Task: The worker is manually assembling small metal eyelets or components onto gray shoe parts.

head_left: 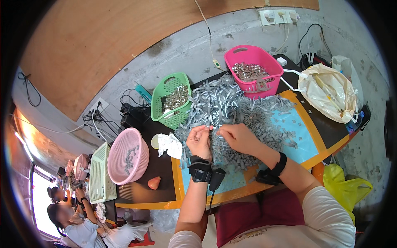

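Note:
Over a big heap of short grey strips (219,99), my left hand (199,141) and my right hand (237,137) come close together. Thumb and fingers of each hand are pinched. Between the fingertips is something small, too tiny to make out. The heap of strips spreads over a light blue sheet (304,138) edged with orange tape. Behind my hands, a green basket (170,84) and a bright pink basket (271,62) hold many small shiny metal pieces (250,71). Both my wrists wear black straps with small devices.
At left stand a pale pink colander (142,163) with some grey pieces and a cream basket (98,177). A white cloth (169,144) and a reddish lump (154,182) lie nearer. A cream plastic bag (328,93) sits at right. Other people (80,231) work far left.

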The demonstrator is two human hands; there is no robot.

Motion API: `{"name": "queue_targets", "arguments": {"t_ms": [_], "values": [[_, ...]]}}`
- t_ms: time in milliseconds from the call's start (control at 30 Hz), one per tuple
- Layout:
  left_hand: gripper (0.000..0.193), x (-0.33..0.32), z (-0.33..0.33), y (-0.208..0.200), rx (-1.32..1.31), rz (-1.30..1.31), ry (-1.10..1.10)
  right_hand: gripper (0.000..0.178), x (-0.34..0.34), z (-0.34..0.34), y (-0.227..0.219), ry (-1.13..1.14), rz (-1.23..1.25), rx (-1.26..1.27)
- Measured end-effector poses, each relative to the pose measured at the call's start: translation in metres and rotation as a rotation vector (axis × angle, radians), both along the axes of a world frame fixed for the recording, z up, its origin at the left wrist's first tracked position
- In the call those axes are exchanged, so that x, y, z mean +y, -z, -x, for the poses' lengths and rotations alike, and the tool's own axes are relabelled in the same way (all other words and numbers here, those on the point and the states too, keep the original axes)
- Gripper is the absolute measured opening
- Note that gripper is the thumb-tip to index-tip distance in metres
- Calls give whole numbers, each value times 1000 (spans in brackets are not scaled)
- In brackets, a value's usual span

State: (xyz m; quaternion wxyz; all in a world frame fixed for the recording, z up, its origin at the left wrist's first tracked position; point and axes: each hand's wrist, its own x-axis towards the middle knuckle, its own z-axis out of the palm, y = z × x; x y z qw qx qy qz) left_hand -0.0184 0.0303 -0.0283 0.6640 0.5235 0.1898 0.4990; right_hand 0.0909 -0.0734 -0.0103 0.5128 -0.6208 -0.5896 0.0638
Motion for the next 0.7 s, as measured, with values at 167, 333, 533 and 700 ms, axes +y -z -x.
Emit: {"name": "queue_targets", "arguments": {"t_ms": [167,333,533,700], "values": [[8,-4,-2,-2,-54,115,151,11,-2,-12,-7,61,7,181],[8,-5,-2,0,-13,25,137,13,-4,-6,-14,3,-175,265],[9,-12,-4,-2,50,-64,158,18,-9,-8,-21,-42,-134,251],[12,-9,-5,3,67,-188,140,22,-4,-12,-15,-59,-171,231]]}}
